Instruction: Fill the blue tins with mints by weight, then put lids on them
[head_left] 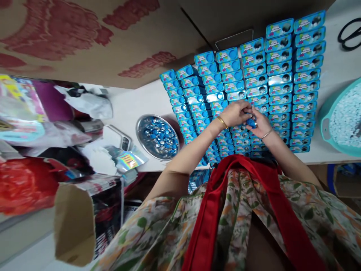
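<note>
My left hand (233,112) is above the rows of blue tins, its fingers pinched together at the fingertips of my right hand. What the left fingers hold, if anything, is too small to make out. My right hand (261,123) is half curled around small shiny blue-and-silver pieces (251,123). Beneath both hands stand many small blue rectangular tins (256,80) in packed columns. Toward the right, their lids show a dark round picture; toward the left, several lids show a plain blue round spot (213,78) instead.
A steel bowl (138,130) of similar blue-and-silver pieces sits left of the tins. A turquoise basin (325,128) with pale small pieces and black scissors (349,35) are at right. A large cardboard box (113,41) stands behind. Bags and a white device (117,137) crowd the left.
</note>
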Action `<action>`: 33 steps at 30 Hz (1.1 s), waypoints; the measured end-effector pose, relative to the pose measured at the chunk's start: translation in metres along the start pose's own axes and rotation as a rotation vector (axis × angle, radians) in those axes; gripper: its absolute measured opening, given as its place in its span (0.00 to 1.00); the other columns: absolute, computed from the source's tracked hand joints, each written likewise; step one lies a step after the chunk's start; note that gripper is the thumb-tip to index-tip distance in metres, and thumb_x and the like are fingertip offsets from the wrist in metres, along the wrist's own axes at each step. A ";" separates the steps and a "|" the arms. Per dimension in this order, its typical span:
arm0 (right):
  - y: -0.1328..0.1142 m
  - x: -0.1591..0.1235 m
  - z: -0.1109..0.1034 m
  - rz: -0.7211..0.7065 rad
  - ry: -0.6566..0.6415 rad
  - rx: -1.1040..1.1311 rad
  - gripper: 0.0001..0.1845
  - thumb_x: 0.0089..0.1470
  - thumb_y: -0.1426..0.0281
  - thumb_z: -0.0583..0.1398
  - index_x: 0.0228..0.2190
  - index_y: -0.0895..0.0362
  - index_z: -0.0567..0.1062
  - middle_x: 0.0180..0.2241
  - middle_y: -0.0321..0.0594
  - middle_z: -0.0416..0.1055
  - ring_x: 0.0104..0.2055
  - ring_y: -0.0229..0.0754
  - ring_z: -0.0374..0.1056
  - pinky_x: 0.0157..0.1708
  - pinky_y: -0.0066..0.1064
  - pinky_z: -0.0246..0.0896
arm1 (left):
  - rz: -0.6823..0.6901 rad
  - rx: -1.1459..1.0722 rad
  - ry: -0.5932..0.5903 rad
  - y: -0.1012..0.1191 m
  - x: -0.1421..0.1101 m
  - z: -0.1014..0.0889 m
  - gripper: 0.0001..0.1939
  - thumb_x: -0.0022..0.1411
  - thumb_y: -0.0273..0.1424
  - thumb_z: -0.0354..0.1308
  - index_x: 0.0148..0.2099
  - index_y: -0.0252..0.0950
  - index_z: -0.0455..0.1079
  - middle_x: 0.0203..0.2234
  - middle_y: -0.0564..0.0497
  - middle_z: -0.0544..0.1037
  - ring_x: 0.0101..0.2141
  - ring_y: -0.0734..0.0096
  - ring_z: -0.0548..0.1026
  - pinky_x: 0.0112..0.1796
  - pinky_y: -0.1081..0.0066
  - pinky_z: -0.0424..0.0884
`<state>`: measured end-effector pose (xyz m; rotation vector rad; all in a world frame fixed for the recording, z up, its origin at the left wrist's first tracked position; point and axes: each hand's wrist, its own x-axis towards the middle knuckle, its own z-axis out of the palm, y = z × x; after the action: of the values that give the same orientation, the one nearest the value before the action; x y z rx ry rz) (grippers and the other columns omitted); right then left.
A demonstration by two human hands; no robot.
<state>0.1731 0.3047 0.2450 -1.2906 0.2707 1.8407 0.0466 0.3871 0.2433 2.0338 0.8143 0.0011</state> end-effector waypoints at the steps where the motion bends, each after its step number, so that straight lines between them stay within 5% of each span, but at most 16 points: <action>1: 0.001 0.001 -0.002 -0.011 -0.008 -0.012 0.25 0.62 0.46 0.60 0.32 0.56 0.72 0.19 0.32 0.68 0.18 0.33 0.66 0.13 0.23 0.52 | 0.017 0.024 -0.014 0.000 0.000 0.000 0.12 0.62 0.32 0.58 0.46 0.35 0.75 0.39 0.46 0.80 0.39 0.64 0.76 0.41 0.68 0.71; 5: 0.001 -0.002 -0.006 0.003 -0.072 -0.038 0.26 0.61 0.44 0.61 0.31 0.56 0.73 0.22 0.35 0.71 0.23 0.36 0.71 0.20 0.25 0.64 | 0.096 0.024 -0.100 -0.005 -0.003 -0.002 0.12 0.66 0.34 0.56 0.48 0.37 0.76 0.42 0.45 0.80 0.42 0.62 0.77 0.46 0.65 0.71; 11: 0.001 -0.013 -0.007 0.038 -0.123 0.080 0.14 0.68 0.61 0.58 0.33 0.57 0.75 0.31 0.39 0.77 0.34 0.38 0.75 0.33 0.28 0.75 | 0.120 -0.180 -0.077 -0.005 -0.023 -0.010 0.16 0.72 0.39 0.50 0.52 0.37 0.74 0.45 0.43 0.81 0.45 0.65 0.78 0.49 0.65 0.71; 16: 0.009 -0.010 -0.009 -0.027 -0.144 0.120 0.06 0.62 0.73 0.59 0.33 0.57 0.76 0.35 0.36 0.78 0.36 0.34 0.75 0.34 0.24 0.75 | 0.114 -0.013 -0.030 0.010 -0.041 -0.007 0.14 0.68 0.41 0.58 0.50 0.41 0.75 0.49 0.46 0.81 0.52 0.60 0.76 0.55 0.60 0.66; 22: 0.021 -0.009 -0.013 -0.086 -0.136 0.107 0.11 0.56 0.63 0.69 0.33 0.54 0.74 0.33 0.31 0.76 0.36 0.33 0.75 0.34 0.26 0.77 | 0.141 0.070 0.085 0.003 -0.047 0.013 0.19 0.75 0.40 0.45 0.55 0.43 0.75 0.47 0.46 0.81 0.49 0.62 0.77 0.52 0.60 0.69; 27: 0.013 -0.015 -0.017 -0.138 -0.182 -0.017 0.10 0.57 0.64 0.69 0.38 0.53 0.76 0.33 0.32 0.76 0.33 0.34 0.76 0.33 0.25 0.74 | 0.076 0.082 0.225 -0.004 -0.038 0.014 0.23 0.77 0.41 0.41 0.54 0.41 0.75 0.46 0.43 0.79 0.49 0.65 0.77 0.50 0.64 0.72; 33: -0.003 -0.014 -0.020 -0.186 -0.122 -0.080 0.06 0.59 0.66 0.68 0.37 0.55 0.77 0.27 0.32 0.72 0.30 0.33 0.72 0.28 0.21 0.69 | 0.102 0.166 0.166 0.002 -0.023 0.007 0.22 0.76 0.41 0.41 0.53 0.41 0.75 0.42 0.44 0.80 0.45 0.63 0.78 0.47 0.63 0.72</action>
<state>0.1904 0.2871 0.2491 -1.2088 0.0111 1.7774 0.0316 0.3680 0.2479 2.2533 0.8346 0.1667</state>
